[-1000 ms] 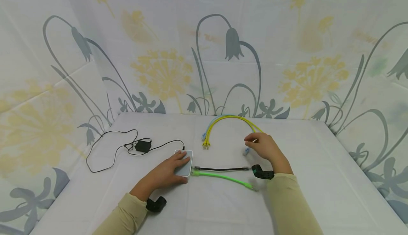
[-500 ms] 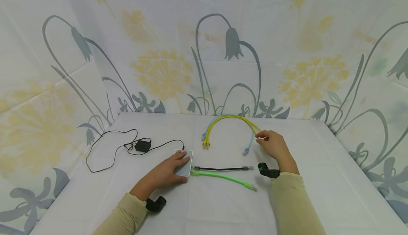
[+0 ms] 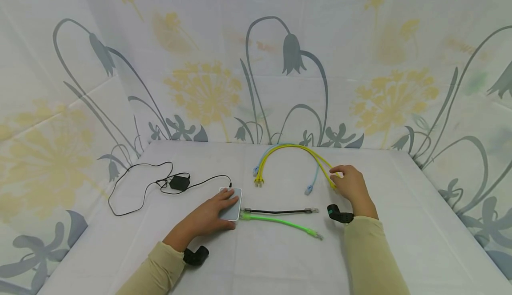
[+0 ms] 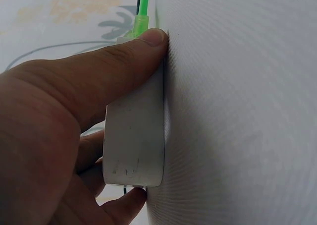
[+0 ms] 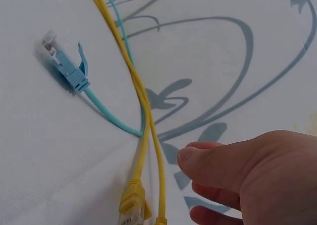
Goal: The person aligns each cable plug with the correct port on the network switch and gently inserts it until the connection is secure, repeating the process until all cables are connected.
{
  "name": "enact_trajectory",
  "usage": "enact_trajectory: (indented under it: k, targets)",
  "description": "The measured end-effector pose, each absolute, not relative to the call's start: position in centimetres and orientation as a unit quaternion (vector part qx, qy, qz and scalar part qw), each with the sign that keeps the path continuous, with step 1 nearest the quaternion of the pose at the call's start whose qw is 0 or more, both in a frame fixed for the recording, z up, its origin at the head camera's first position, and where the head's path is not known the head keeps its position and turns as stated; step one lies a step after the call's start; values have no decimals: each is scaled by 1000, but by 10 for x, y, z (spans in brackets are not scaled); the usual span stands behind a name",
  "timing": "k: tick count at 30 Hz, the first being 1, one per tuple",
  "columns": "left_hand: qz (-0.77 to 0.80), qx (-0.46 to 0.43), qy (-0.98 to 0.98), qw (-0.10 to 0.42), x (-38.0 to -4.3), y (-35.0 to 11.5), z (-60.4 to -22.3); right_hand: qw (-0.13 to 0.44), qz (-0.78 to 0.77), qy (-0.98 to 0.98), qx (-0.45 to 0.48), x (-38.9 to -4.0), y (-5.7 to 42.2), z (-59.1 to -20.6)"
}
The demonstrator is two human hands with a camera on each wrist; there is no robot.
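Observation:
In the head view my left hand (image 3: 211, 215) lies over a small white network box (image 3: 231, 215). The left wrist view shows the thumb against one side of the box (image 4: 133, 140) and fingers around the other. A black network cable (image 3: 276, 212) and a green network cable (image 3: 280, 221) run from its right side. My right hand (image 3: 353, 186) is beside the right ends of the yellow network cables (image 3: 288, 145). In the right wrist view a gap shows between the thumb and the yellow plug (image 5: 132, 197), and nothing is held.
A light blue cable curves alongside the yellow ones, its plug (image 3: 309, 190) lying left of my right hand. On the left a black power adapter (image 3: 179, 183) and its looped cord (image 3: 113, 193) lead to the box. Flower-patterned cloth (image 3: 192, 41) stands behind the white table (image 3: 288, 264).
My right hand has moved right, from over the blue plug to beside the yellow cable ends, which now show more. The left hand and the box have stayed put.

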State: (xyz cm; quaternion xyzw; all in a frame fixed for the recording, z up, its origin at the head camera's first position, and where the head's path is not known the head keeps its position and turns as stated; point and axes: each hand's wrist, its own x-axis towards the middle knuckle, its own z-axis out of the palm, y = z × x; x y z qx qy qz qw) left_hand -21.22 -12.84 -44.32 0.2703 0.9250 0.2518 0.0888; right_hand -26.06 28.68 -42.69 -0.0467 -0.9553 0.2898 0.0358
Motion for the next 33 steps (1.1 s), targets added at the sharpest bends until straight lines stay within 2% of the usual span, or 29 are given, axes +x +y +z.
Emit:
enact_trajectory:
  k: [16, 33]
  targets:
    - [253, 272, 924, 89, -213, -129, -445, -26, 278, -956, -84, -263, 290, -434]
    - [251, 268, 926, 87, -214, -129, -447, 21, 262, -962, -78, -260, 297, -442]
